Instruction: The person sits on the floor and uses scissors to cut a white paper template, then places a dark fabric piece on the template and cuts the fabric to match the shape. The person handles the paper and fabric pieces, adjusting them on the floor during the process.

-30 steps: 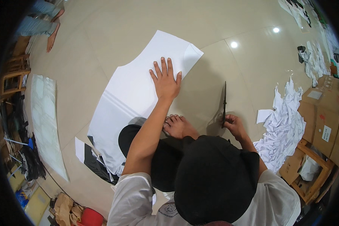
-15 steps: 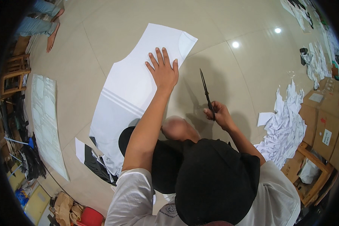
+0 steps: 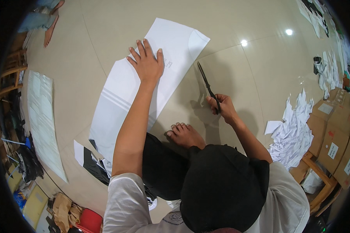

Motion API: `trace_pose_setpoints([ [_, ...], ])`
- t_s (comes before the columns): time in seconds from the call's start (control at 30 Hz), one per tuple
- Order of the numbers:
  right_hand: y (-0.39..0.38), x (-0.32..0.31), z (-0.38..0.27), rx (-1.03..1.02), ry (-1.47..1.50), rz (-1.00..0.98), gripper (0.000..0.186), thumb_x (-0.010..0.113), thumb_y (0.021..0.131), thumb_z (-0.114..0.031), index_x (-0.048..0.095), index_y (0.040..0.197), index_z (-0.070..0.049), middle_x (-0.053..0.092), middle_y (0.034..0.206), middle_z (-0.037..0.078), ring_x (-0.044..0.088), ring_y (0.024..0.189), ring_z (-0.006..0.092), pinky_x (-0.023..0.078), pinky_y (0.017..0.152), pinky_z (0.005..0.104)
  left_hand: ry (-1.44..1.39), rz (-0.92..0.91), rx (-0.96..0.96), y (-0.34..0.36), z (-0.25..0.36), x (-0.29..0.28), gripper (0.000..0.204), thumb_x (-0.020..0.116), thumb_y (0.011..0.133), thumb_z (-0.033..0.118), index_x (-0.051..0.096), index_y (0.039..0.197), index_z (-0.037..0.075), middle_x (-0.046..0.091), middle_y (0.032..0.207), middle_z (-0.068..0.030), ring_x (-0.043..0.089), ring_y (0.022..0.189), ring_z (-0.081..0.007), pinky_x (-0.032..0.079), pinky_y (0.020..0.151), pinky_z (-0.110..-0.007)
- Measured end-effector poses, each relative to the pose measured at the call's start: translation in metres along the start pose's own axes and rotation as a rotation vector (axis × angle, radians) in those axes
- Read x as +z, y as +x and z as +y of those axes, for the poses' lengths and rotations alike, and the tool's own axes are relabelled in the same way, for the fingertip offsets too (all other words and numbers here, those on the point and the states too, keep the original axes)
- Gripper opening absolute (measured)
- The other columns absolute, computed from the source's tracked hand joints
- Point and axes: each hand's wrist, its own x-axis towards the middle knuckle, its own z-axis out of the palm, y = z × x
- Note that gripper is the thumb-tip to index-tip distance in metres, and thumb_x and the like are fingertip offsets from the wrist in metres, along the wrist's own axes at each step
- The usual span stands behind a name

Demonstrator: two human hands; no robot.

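A large white garment-shaped piece of layered fabric (image 3: 132, 91) with grey stripes lies flat on the tiled floor (image 3: 229, 23). My left hand (image 3: 146, 66) rests on its upper part, palm down with fingers spread, beside some pencil-like marks. To the right of the fabric's edge, my right hand (image 3: 223, 106) grips black scissors (image 3: 208, 85) by the handles. Their blades look closed and point up and left, with the tip just off the edge of the fabric. My bare foot (image 3: 184, 134) is below, between the fabric and the scissors.
White scraps (image 3: 291, 134) are heaped at the right, near stacked cardboard boxes (image 3: 330, 136). A long pale patterned sheet (image 3: 44, 120) lies at the left. Black and white cloth pieces (image 3: 93, 163) lie lower left. Another person's bare foot (image 3: 50, 33) shows at the top left.
My left hand has slid left across the fabric, uncovering the marks. My right hand has moved slightly up and left, bringing the scissors closer to the fabric's edge.
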Motion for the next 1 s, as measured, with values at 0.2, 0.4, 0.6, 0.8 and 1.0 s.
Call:
trace_pose_setpoints([
  [0.2,0.010,0.001,-0.006,0.011,-0.050,-0.027,0.041,0.086,0.094,-0.039,0.065,0.079,-0.008,0.060,0.064,-0.001,0.054,0.055,0.0075,0.041,0.052,0.0252,-0.012,0.001,0.000,-0.002,0.000,0.002,0.081,0.040,0.112,0.056,0.028,0.172,0.004,0.023,0.179,-0.0241,0.012,0.163,-0.0548,0.006,0.130,-0.071],
  [0.4,0.014,0.003,-0.015,0.011,-0.046,-0.038,0.039,0.085,0.095,-0.038,0.067,0.081,-0.007,0.060,0.064,-0.001,0.054,0.055,0.0076,0.039,0.051,0.0257,-0.036,-0.005,-0.017,0.001,0.000,0.001,0.080,0.040,0.111,0.057,0.028,0.172,0.006,0.023,0.180,-0.0207,0.010,0.165,-0.0523,0.004,0.130,-0.070],
  [0.6,0.024,0.006,-0.017,-0.020,-0.051,-0.050,0.038,0.083,0.095,-0.038,0.066,0.081,-0.007,0.060,0.065,-0.001,0.056,0.055,0.0080,0.040,0.052,0.0253,0.013,0.027,-0.007,0.007,-0.006,0.007,0.080,0.041,0.111,0.056,0.028,0.172,0.006,0.025,0.179,-0.0224,0.014,0.164,-0.0531,0.008,0.129,-0.072],
  [0.8,0.025,0.011,-0.022,-0.014,-0.042,-0.021,0.037,0.083,0.095,-0.037,0.065,0.081,-0.007,0.061,0.067,-0.001,0.056,0.055,0.0082,0.040,0.051,0.0251,-0.030,0.036,-0.014,0.008,-0.004,0.006,0.078,0.041,0.111,0.056,0.032,0.171,0.006,0.026,0.179,-0.0207,0.013,0.164,-0.0524,0.005,0.130,-0.071],
  [1.0,0.025,0.014,-0.023,-0.029,-0.023,-0.028,0.036,0.083,0.095,-0.036,0.065,0.081,-0.007,0.060,0.066,-0.001,0.055,0.055,0.0079,0.040,0.051,0.0252,-0.023,0.029,-0.010,0.007,-0.005,0.004,0.080,0.043,0.111,0.056,0.030,0.172,0.006,0.027,0.178,-0.0215,0.016,0.164,-0.0523,0.009,0.129,-0.071],
])
